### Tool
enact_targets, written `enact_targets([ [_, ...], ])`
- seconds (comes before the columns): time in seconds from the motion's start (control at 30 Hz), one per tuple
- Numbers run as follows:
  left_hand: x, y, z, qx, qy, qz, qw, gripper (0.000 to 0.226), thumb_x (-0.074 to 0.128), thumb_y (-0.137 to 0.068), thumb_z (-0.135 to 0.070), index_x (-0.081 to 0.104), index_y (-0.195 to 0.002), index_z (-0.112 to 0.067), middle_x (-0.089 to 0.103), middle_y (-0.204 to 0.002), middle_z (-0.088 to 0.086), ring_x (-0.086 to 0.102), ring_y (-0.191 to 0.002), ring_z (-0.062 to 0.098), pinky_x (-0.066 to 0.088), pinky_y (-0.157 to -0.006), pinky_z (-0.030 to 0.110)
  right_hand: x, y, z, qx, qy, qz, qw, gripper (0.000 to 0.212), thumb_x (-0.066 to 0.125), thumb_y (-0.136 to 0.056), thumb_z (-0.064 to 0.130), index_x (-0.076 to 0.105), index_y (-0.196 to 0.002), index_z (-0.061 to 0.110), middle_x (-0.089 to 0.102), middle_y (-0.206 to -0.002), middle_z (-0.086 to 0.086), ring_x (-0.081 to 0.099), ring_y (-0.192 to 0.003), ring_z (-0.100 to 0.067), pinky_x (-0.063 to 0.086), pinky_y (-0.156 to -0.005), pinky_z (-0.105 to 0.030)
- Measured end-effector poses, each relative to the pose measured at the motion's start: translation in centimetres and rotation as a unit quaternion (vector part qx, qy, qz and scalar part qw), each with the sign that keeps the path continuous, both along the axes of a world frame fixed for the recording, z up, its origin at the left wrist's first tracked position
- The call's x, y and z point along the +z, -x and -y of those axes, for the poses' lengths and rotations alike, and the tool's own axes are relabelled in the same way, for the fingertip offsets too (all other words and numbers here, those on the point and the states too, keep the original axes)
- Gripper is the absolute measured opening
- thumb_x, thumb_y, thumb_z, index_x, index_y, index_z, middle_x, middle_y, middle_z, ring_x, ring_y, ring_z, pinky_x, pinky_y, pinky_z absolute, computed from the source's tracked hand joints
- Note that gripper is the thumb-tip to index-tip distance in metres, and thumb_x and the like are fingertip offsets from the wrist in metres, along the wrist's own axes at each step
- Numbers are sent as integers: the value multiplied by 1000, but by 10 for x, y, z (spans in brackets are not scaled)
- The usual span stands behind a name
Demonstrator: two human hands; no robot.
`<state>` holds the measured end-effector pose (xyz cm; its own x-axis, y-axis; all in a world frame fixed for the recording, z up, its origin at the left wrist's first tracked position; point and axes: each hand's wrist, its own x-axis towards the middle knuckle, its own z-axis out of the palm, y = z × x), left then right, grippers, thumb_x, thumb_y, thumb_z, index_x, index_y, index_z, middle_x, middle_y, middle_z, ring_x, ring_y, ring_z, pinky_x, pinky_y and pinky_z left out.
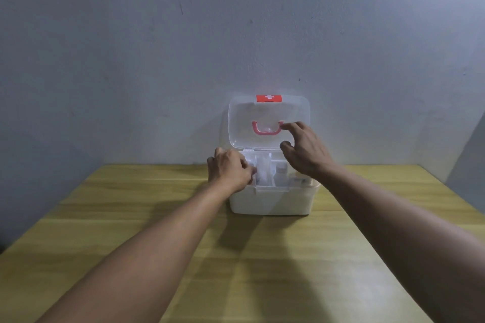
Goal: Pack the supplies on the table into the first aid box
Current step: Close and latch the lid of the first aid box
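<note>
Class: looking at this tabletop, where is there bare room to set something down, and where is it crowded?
Bare wood lies left of the first aid box, right of it toward the table edge, and in front between the forearms. Crowded: the open box top, where the left hand and right hand work.

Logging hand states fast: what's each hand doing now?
Left hand: curled at the box's left rim; contents cannot be told.
Right hand: open, empty, above the box.
</note>
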<state>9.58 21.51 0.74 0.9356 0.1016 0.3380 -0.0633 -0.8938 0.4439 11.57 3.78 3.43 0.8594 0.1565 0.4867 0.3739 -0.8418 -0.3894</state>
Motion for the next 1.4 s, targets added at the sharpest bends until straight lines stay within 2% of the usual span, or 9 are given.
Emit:
enact_targets([
  [0.3,-4,-2,3,-26,136,-58,989,22,78,-72,-47,74,-78,-27,55,-123,-9,33,-123,23,26,-100,35,39,-46,-4,-34,30,9,999,51,55,-85,18,46,-135,9,43,-141,-16,37,-128,-32,36,-104,-44],
  [0.4,-9,-6,0,-46,77,-42,995,40,67,-82,-46,65,-119,-29,39,-150,-4,23,-140,24,17,-112,42,51,-55,-4,-34,87,11,996,61,56,-83,17,37,-141,13,31,-152,-12,26,-138,-31,30,-110,-48],
  [0.5,-15,-9,-1,-111,-38,-77,990,59,33,-99,-48,26,-150,-20,7,-163,0,-3,-150,19,-6,-119,53,56,-63,-5,-34,123,-10,992,69,55,-83,15,27,-146,15,23,-157,-8,19,-143,-29,22,-114,-55],
  [0.77,-16,-11,0,-138,-181,-176,958,73,8,-95,-60,3,-153,-16,-4,-163,1,-5,-150,16,-5,-118,57,52,-58,-1,-61,178,128,974,49,66,-85,15,50,-131,18,55,-128,-15,51,-113,-36,39,-100,-52],
  [1.0,-21,-3,-6,-129,-123,-39,983,74,12,-95,-61,15,-152,-13,10,-163,2,2,-150,16,-8,-120,49,50,-33,4,-27,181,255,950,25,61,-90,30,66,-101,9,64,-94,-16,60,-81,-35,48,-72,-45],
  [1.1,-17,12,-13,-131,-44,167,976,69,19,-95,-55,60,-118,-5,62,-123,13,54,-118,30,37,-106,46,46,-12,7,-12,180,257,950,24,59,-90,33,69,-98,12,66,-92,-13,60,-79,-33,48,-72,-44],
  [1.2,-7,25,-20,-73,-5,341,937,32,39,-90,-28,58,-94,-3,58,-92,14,51,-88,27,44,-80,39,39,15,10,13,180,247,952,24,59,-90,34,71,-94,14,67,-91,-9,61,-78,-31,48,-73,-42],
  [1.3,4,34,-25,-50,20,358,932,36,42,-83,-23,57,-107,-1,58,-107,17,50,-101,28,41,-91,38,26,41,13,57,190,205,958,22,61,-90,32,72,-92,13,69,-95,-8,61,-79,-27,48,-73,-39],
  [1.4,8,38,-26,-107,-15,231,967,60,31,-84,-32,51,-131,-2,51,-138,17,44,-129,31,32,-111,47,9,58,15,78,199,159,964,19,64,-88,29,73,-94,13,71,-98,-9,63,-80,-27,50,-72,-37],
])
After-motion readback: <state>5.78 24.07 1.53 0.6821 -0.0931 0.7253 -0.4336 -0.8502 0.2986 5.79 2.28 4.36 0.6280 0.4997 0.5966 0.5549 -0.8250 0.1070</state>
